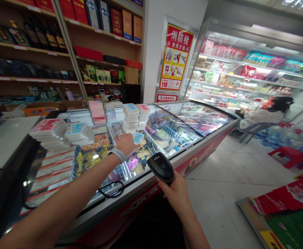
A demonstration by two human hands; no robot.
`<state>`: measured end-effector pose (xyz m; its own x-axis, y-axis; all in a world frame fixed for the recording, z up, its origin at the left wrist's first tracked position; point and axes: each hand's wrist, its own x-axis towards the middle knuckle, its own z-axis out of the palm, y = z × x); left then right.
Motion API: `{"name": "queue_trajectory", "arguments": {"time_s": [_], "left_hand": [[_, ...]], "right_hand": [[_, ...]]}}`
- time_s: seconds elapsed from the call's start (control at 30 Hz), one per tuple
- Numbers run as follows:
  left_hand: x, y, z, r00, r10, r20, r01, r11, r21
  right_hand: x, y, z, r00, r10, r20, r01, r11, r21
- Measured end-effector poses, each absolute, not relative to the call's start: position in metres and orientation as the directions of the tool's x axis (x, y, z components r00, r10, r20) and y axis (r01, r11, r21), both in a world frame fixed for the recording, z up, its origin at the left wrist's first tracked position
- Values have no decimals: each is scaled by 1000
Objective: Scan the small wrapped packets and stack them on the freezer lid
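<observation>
My left hand (127, 143), with a grey watch band on the wrist, reaches out over the glass lid of a chest freezer (193, 152) and grips a small blue-and-white flat pack (138, 137). My right hand (176, 193) holds a black barcode scanner (161, 167) upright near the freezer's front rim; its cable (112, 192) loops over the glass. Two tall stacks of the same flat packs (136, 117) stand just beyond my left hand, and lower stacks (60, 133) lie on the lid to the left.
A counter (3, 141) runs along the left. Wooden shelves (63, 52) of bottles and boxes fill the back wall. A person in white (260, 116) sits by an open refrigerated display (250, 72). Red stool (291, 155) and red cartons (286, 197) stand on the tiled floor, right.
</observation>
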<state>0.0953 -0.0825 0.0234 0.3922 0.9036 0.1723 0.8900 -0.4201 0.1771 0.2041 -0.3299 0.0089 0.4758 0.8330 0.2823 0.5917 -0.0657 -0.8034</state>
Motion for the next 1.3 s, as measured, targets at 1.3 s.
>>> {"name": "queue_trajectory", "arguments": {"time_s": [1.3], "left_hand": [[-95,-109,29,390,517,762,746,-663,68]], "right_hand": [[129,-253,42,207,916,343,659,128,-741]]}}
